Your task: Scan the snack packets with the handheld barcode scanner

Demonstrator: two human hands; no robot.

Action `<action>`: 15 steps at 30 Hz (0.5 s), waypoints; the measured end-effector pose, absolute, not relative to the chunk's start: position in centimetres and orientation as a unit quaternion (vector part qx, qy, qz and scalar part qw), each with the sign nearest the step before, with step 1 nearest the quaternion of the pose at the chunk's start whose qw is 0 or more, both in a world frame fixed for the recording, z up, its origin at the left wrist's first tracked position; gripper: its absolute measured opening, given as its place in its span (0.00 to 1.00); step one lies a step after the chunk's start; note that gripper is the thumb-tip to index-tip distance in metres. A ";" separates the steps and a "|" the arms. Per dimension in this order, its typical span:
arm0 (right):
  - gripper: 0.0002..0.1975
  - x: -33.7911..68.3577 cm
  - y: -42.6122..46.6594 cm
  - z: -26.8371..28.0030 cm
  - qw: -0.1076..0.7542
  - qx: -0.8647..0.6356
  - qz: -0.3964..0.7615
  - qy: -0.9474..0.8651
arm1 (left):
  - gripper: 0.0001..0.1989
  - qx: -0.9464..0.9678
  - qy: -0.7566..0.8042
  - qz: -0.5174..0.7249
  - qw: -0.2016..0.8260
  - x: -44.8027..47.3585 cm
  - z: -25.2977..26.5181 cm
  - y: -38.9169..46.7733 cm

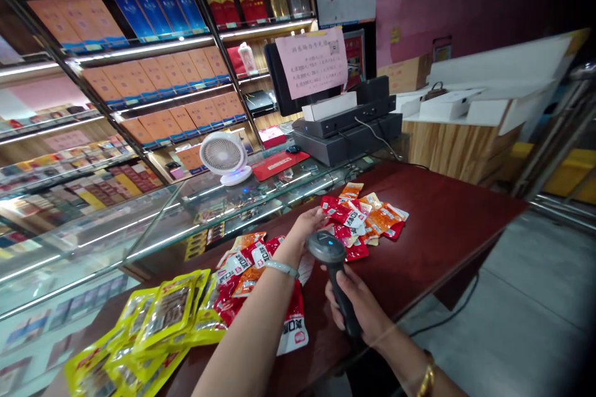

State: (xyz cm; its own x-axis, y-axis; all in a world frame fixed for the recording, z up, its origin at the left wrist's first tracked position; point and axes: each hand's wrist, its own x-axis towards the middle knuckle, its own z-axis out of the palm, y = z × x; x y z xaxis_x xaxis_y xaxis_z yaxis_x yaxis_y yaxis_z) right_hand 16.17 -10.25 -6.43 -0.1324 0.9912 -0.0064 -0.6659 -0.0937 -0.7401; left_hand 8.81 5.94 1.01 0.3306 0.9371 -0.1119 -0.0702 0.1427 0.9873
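Observation:
A dark barcode scanner [327, 247] is held upright by its handle in my right hand [356, 301], fingers wrapped round it. Beyond the scanner head, my left hand [306, 226] pinches the edge of a red snack packet [343, 211]; the scanner partly hides these fingers. That packet lies over a heap of orange and red snack packets [384, 218]. Under and beside my left forearm is a second group of red and orange packets [239, 263]. Yellow snack bags [170, 307] with clear windows are piled at the near left.
The packets lie on a dark red wooden table [447, 211]. Behind it runs a glass display counter [186, 217] carrying a white fan [225, 155], a red mat [279, 165] and a cash register base [349, 139]. A cable [449, 316] hangs past the table's right edge.

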 end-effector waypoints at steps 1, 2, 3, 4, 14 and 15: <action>0.21 16.2 -10.3 -6.3 0.599 -0.269 0.689 -0.306 | 0.19 0.529 0.421 0.395 0.621 8.4 1.0 5.8; 0.20 16.3 -10.4 -6.1 0.596 -0.270 0.690 -0.309 | 0.21 0.542 0.426 0.392 0.609 7.6 1.1 5.7; 0.20 16.4 -10.5 -5.9 0.588 -0.269 0.694 -0.317 | 0.23 0.562 0.435 0.388 0.586 6.5 1.2 5.5; 0.20 16.5 -10.6 -5.7 0.579 -0.267 0.698 -0.327 | 0.23 0.592 0.453 0.384 0.545 5.1 1.4 5.1; 0.19 17.0 -10.8 -4.9 0.529 -0.262 0.735 -0.333 | 0.33 0.789 0.613 -0.012 0.047 -5.1 1.2 -4.6; 0.18 17.0 -10.8 -5.0 0.530 -0.262 0.733 -0.336 | 0.33 0.791 0.610 -0.026 0.043 -5.1 0.8 -5.1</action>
